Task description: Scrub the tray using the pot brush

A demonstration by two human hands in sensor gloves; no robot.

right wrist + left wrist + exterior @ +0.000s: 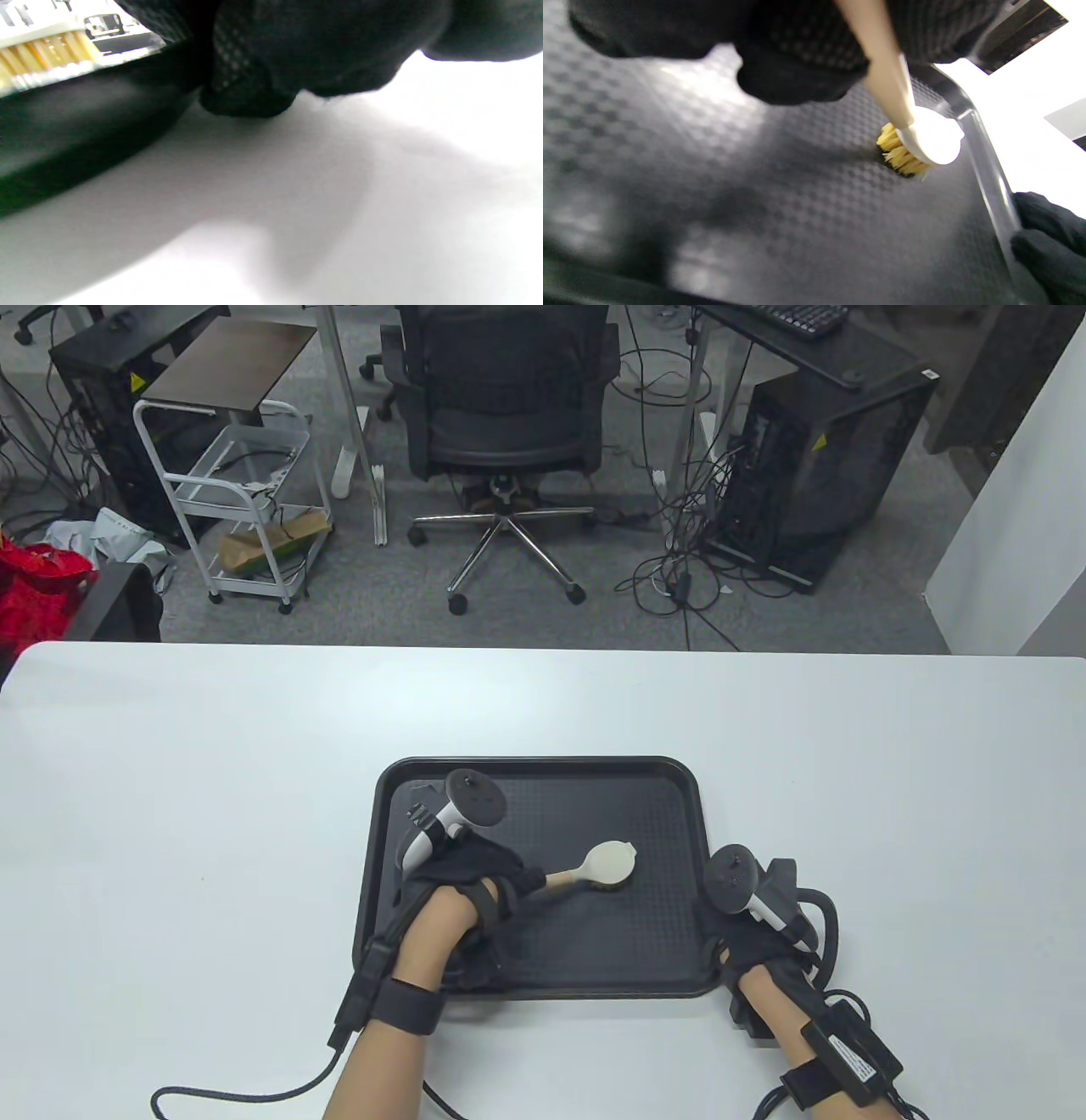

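Black tray point(543, 780) mid-table, brush point(598, 869) bristles-down on its floor right of centre, handle running left into the closed left hand point(471, 874), nearer than the right hand point(747, 933), fingers gripping the tray's right rim.

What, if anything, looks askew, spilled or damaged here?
Nothing stands out. The black textured plastic tray lies flat on the white table, the left hand holds the cream-headed pot brush bristles-down, and the right hand steadies its rim.
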